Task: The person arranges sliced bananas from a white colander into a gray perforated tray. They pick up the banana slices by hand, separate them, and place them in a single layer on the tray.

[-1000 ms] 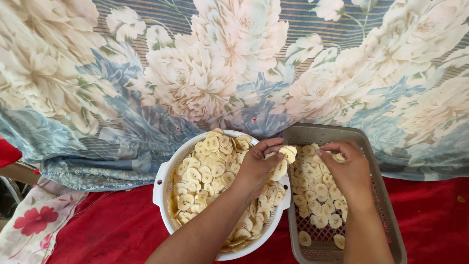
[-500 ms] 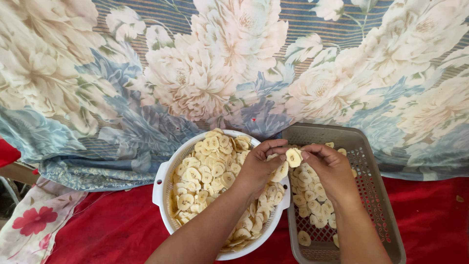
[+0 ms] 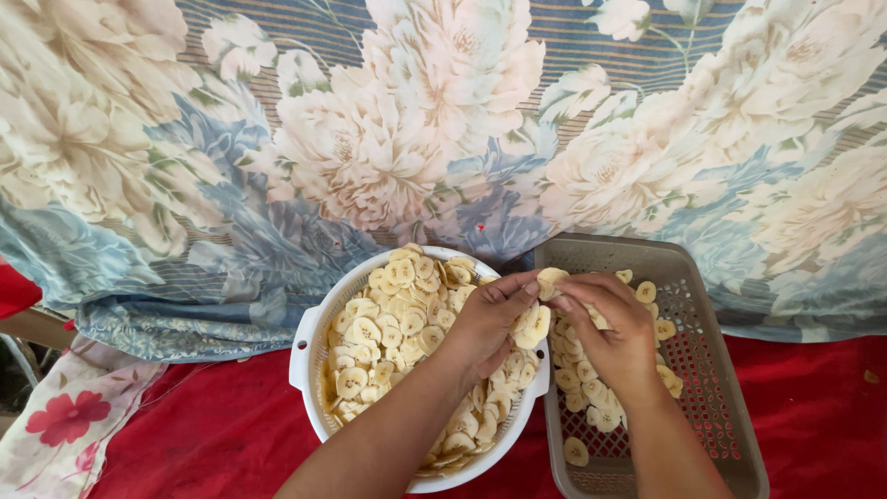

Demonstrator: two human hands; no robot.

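Two hands at centre frame, one white round colander [image 3: 308, 344] lower centre, one grey rectangular basket [image 3: 721, 370] lower right, banana slices [image 3: 393, 319] too many to count.

Bowl [image 3: 309, 337] and tray [image 3: 739, 434] bottoms beyond the lower edge; slices under both hands hidden.

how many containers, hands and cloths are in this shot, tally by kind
Containers: 2, a round white bowl and a grey perforated tray, both holding banana slices
Hands: 2, the left hand and right hand, together on one banana slice
Cloths: 3, floral sheet, red cloth, white cloth with red flower
Total: 7
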